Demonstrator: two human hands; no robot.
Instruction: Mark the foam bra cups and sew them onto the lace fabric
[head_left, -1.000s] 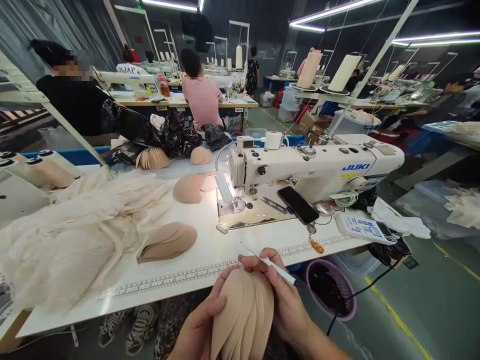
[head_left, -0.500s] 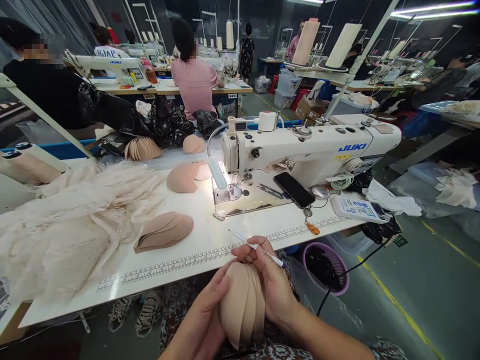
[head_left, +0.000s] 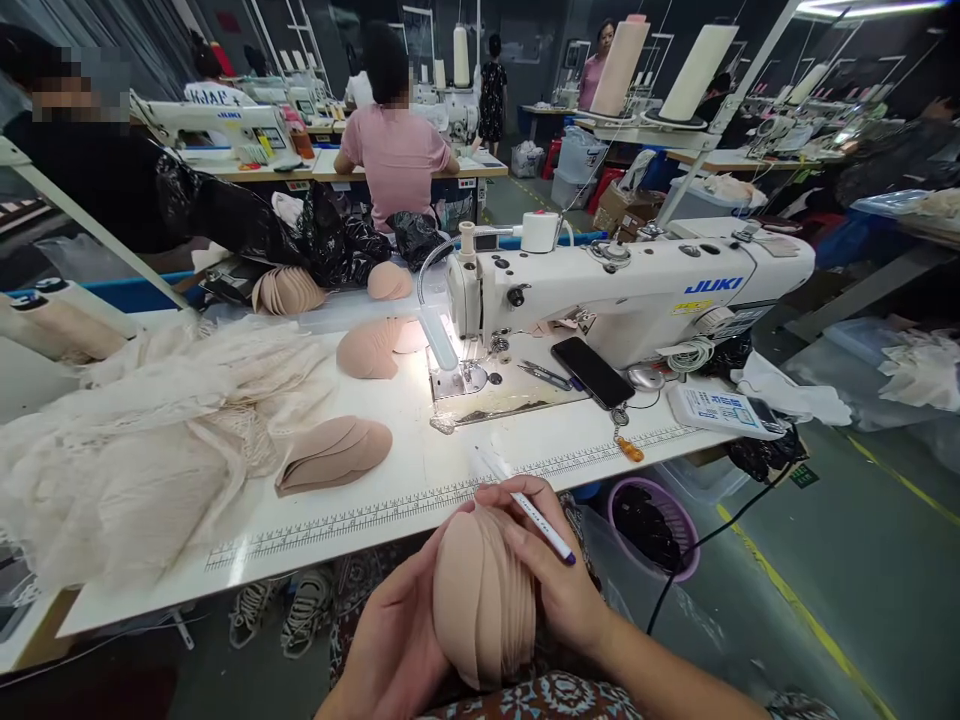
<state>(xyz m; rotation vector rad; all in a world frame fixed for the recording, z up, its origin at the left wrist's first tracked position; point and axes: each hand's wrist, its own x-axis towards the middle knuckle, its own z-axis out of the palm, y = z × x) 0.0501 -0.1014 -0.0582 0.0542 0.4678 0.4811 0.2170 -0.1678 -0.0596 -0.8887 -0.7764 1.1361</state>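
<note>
A stack of beige bra cups (head_left: pixel 480 600) is held between my two hands, above my lap at the table's front edge. My left hand (head_left: pixel 405 620) cradles its left side, palm against the cups. Against the right side presses my right hand (head_left: pixel 555 570), which also has a white pen (head_left: pixel 540 520) with a purple end between its fingers, pointing up and left. On the table to the left lies another folded stack of beige cups (head_left: pixel 335 453). More cups (head_left: pixel 367 349) rest beside the needle area of the white sewing machine (head_left: pixel 630 280).
Cream lace fabric (head_left: pixel 150 430) covers the table's left part. A phone (head_left: pixel 592 372), snips (head_left: pixel 547 375) and a white-and-blue box (head_left: pixel 720 411) lie right of the needle. A purple basket (head_left: pixel 652 530) stands below. Co-workers sit beyond, one in a pink shirt (head_left: pixel 397 160).
The cup stack is turned slightly more upright between my hands, its layered edges showing more. The pen has tilted more steeply with my right hand. The view has shifted slightly.
</note>
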